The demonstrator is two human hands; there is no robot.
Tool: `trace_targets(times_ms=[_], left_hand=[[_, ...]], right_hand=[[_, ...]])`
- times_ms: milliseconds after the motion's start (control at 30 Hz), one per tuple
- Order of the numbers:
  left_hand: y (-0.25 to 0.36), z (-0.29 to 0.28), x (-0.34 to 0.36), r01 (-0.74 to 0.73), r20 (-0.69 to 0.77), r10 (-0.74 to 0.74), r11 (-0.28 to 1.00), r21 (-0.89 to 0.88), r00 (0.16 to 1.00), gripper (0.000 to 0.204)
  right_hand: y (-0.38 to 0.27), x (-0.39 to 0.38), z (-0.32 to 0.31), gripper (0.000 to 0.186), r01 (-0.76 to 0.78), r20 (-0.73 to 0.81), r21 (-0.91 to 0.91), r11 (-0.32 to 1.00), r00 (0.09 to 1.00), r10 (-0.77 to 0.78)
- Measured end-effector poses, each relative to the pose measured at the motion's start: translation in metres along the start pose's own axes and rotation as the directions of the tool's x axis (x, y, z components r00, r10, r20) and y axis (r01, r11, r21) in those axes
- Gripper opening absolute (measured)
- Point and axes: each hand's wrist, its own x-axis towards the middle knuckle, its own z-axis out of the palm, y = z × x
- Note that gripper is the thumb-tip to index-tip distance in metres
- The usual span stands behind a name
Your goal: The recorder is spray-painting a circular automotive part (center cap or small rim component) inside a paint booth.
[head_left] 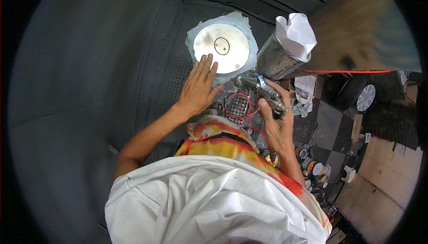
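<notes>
My left hand (196, 85) has its fingers spread and stretched out, fingertips over or on the lower edge of a round white disc (236, 52), which sits on a ragged pale blue masking sheet (246, 26); contact is unclear. My right hand (277, 128) grips a silver spray gun (265, 92). Just above the gun stands a spattered metal cup (272, 56) with crumpled white paper (296, 32) at its top. A red hose (238, 97) loops below the gun, over a patch of perforated surface.
Grey panels (89, 88) curve around the left and top. A wooden board (361, 25) juts in at upper right. Lower down lie newspaper (304, 90), a tyre (347, 94), a wheel cover (365, 97), several paint cans (317, 169), a checkered floor and pale boards (383, 179).
</notes>
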Motion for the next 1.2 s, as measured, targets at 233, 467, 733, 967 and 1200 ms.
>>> trace_targets(times_ms=[233, 467, 733, 967, 1200], left_hand=[[-0.023, -0.023, -0.013, 0.264, 0.002, -0.296, 0.846, -0.464, 0.955, 0.046], [-0.061, 0.049, -0.020, 0.385, 0.392, -0.694, -0.177, -0.906, 0.604, 0.064], [-0.016, 0.091, -0.041, 0.320, 0.409, -0.372, -0.279, -0.905, 0.833, 0.049], [0.031, 0.119, -0.079, 0.668, 0.713, -0.193, -0.252, -0.700, 0.674, 0.039], [-0.037, 0.134, -0.085, 0.579, 0.644, -0.375, -0.283, -0.765, 0.667, 0.049]], right_hand=[[0.001, -0.035, -0.031, 0.038, -0.035, -0.114, 0.122, 0.992, 0.992, 0.049], [-0.009, -0.050, -0.043, 0.035, -0.013, -0.301, -0.003, 1.000, 0.954, 0.011], [-0.009, -0.059, -0.036, 0.033, -0.062, -0.328, -0.008, 0.998, 0.943, 0.056], [-0.026, -0.078, -0.017, 0.036, -0.119, -0.111, 0.168, 0.979, 0.984, 0.139], [-0.022, -0.065, -0.011, 0.035, -0.110, -0.142, 0.124, 0.986, 0.982, 0.127]])
